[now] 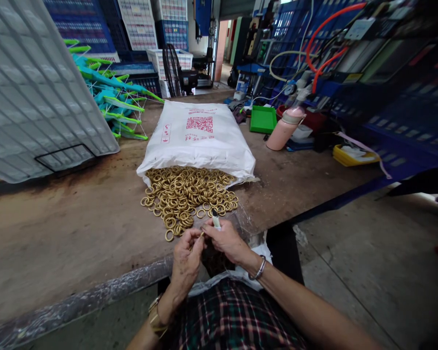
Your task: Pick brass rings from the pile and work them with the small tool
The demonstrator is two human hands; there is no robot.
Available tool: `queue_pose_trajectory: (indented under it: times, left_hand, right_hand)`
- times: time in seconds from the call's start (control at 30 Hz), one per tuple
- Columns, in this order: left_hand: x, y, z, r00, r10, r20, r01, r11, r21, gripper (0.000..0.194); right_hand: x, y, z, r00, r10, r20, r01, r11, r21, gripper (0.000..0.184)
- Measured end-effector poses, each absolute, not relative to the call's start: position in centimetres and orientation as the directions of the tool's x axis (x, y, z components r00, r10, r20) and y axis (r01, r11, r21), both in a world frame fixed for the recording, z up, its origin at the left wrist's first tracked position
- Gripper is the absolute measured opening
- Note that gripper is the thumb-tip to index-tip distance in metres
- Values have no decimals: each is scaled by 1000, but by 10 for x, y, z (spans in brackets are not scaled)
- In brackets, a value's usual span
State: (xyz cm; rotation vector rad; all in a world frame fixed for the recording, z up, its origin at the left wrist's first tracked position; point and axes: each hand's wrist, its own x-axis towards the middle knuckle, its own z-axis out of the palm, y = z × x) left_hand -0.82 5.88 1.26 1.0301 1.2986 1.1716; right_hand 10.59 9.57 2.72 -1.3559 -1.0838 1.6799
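My left hand (pixel 187 256) is closed in a pinch on a small brass ring (pixel 202 234), which shows as a thin gold edge between the fingertips. Close beside it, my right hand (pixel 228 240) is closed around a pale marker pen (pixel 216 222) with a black end pointing up. The right fingertips meet the left ones at the ring; whether they grip it too is hidden. Just beyond both hands, a pile of brass rings (pixel 184 192) spills over the table from the mouth of a white woven sack (pixel 204 141) lying flat with red print.
At left, a tilted white plastic crate (pixel 44 92) stands by teal and green plastic pieces (pixel 113 92). A pink bottle (pixel 285 129), a green tray (pixel 263 119) and a yellow tray (pixel 354 155) sit to the right. The wrapped table edge (pixel 95 291) runs near my body.
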Motion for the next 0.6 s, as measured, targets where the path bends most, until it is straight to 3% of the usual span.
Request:
queue_pose_trajectory:
  times: [0.2, 0.37, 0.5, 0.6]
  left_hand:
    - [-10, 58, 13, 34, 944, -327, -189, 328, 926, 29]
    - [-11, 58, 15, 86, 918, -388, -348, 392, 852, 30]
    - [-10, 58, 14, 77, 923, -378, -414, 374, 830, 30]
    - [-11, 57, 13, 68, 931, -358, -428, 352, 833, 29]
  right_hand:
    - [108, 98, 26, -195, 955, -222, 213, -180, -960, 18]
    - [113, 101, 22, -188, 969, -161, 336, -91, -938, 17]
    - [119, 96, 19, -300, 954, -5, 592, 182, -785, 17]
    - [119, 90, 17, -430, 903, 0, 698, 332, -635, 13]
